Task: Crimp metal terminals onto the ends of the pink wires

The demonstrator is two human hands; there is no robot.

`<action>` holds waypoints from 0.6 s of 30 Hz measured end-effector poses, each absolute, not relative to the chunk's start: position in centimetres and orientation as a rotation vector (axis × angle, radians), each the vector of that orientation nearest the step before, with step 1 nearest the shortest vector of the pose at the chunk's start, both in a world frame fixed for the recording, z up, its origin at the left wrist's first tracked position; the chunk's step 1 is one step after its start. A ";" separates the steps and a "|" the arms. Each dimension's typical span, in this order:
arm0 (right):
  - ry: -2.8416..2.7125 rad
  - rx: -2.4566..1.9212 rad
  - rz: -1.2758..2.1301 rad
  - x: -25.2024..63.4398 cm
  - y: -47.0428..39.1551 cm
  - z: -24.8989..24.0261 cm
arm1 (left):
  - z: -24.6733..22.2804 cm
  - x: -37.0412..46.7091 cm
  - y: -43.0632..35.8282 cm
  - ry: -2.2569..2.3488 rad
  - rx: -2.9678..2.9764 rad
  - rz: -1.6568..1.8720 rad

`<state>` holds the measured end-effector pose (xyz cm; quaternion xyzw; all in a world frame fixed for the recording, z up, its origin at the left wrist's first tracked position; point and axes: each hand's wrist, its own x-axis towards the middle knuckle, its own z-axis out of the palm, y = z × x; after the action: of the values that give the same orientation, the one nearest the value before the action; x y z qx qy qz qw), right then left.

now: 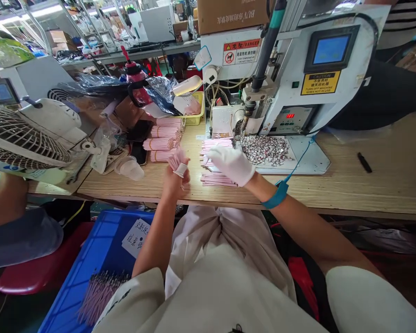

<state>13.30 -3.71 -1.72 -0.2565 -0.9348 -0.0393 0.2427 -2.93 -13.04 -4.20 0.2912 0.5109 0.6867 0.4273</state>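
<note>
My right hand (230, 164), in a white glove with a blue strap at the wrist, is over pink wires (218, 179) laid in rows at the machine's base. Its fingers are bent together, and what they pinch is hidden. My left hand (180, 178), blurred, has a white band around it and is closed around what look like thin pink wires (176, 159). To its left lie bundles of pink wires (161, 143) tied with bands. A heap of small terminal-like bits (266, 150) covers the plate right of my right hand.
The machine (333, 83) with screen and warning labels stands behind my hands. At left are a fan (24, 134), a plastic cup (130, 167), a red bottle (138, 81) and a yellow basket (194, 119). A blue bin (90, 249) holds wires below. A co-worker's arm (7, 199) shows far left.
</note>
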 end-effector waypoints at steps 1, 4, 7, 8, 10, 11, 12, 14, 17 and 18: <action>-2.540 -0.588 -0.066 13.4 -4.7 -2.2 | -4.0 -2.4 -13.1 1.189 0.679 1.628; -2.523 -0.349 0.036 13.5 -7.1 -3.5 | -4.0 -0.8 -13.2 1.087 0.568 1.529; -2.387 -0.405 0.256 13.9 -8.0 -4.3 | -4.3 0.5 -13.5 1.030 0.540 1.676; -2.314 -0.468 0.361 14.1 -8.1 -4.3 | -4.4 0.9 -13.6 1.008 0.554 1.720; -2.212 -0.582 0.576 14.4 -8.1 -4.0 | -4.6 1.7 -13.8 1.018 0.599 1.781; -2.191 -0.624 0.679 14.5 -8.1 -3.8 | -4.6 2.2 -13.9 1.068 0.632 1.805; -2.186 -0.653 0.786 14.6 -8.2 -3.5 | -4.6 2.5 -14.0 1.150 0.684 1.827; -2.182 -0.704 0.992 14.7 -8.3 -2.9 | -4.5 2.8 -14.3 1.383 0.866 1.855; -2.156 -0.792 1.135 15.3 -8.2 -2.2 | -4.6 1.7 -14.5 1.726 1.223 1.830; -2.163 -0.810 1.094 15.6 -8.1 -2.1 | -4.7 1.0 -14.6 1.801 1.299 1.827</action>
<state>15.60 -8.06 -2.07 -0.3033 -0.8104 0.4099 0.2886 0.99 -14.57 -4.65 0.4477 0.6208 0.6298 0.1324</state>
